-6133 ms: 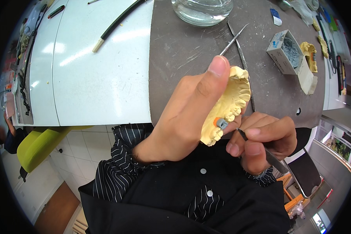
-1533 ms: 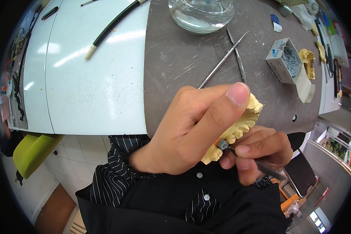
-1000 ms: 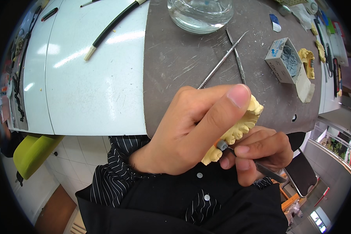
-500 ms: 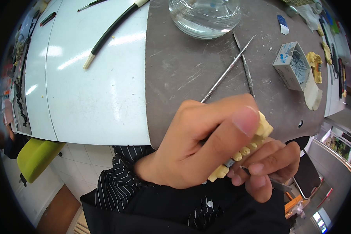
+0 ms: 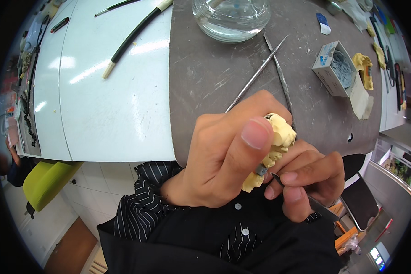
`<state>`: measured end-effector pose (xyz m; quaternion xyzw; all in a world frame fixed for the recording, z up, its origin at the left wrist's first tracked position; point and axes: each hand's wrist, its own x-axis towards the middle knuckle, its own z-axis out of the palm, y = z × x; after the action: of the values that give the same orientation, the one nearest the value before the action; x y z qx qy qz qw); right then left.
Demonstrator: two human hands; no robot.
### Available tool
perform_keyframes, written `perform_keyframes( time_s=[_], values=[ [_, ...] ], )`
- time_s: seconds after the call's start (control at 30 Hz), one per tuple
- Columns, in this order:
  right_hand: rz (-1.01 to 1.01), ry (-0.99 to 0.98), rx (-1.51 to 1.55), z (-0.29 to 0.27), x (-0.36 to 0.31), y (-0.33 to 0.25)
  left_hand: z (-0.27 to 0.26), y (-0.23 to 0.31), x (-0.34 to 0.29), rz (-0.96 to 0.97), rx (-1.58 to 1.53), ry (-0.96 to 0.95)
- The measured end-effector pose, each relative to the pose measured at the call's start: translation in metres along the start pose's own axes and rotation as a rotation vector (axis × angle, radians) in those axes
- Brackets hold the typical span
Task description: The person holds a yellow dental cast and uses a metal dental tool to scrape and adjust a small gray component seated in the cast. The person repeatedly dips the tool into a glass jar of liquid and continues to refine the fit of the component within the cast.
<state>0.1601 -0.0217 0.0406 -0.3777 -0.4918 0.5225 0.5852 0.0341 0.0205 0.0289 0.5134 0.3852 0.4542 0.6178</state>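
Head view, left hand [image 5: 223, 157], dental cast [image 5: 282, 132] partly hidden

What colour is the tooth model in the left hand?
Pale yellow; the tooth model in the left hand shows best in the head view.

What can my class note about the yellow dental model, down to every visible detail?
The yellow dental model looks like matte plaster, with a row of moulded teeth and one grey tooth near its lower end. The left hand grips it, tilted, near the mat; the thumb hides much of it. The right hand holds a dark blade-like tool close to the grey tooth; contact is unclear.
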Motion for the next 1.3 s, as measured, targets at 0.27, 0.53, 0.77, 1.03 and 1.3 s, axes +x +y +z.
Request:
perform_keyframes(
  time_s=[0.27,0.53,0.77,1.03,1.3],
  values=[
    [0.04,0.038,-0.04,0.001,0.0,-0.003,0.003,0.0,0.0,0.032,0.025,0.014],
    [0.032,0.047,-0.07,0.0,0.0,-0.003,0.004,-0.001,0.001,0.043,0.033,0.02],
    [-0.008,-0.075,-0.187,-0.006,0.002,-0.008,0.0,-0.002,0.002,0.078,-0.002,-0.011],
    [-0.089,-0.172,-0.303,-0.01,0.001,-0.007,-0.006,-0.006,0.001,0.102,-0.156,-0.063],
    [-0.085,-0.18,-0.302,-0.011,0.001,-0.007,-0.005,-0.007,0.002,0.116,-0.15,-0.069]
  ],
)
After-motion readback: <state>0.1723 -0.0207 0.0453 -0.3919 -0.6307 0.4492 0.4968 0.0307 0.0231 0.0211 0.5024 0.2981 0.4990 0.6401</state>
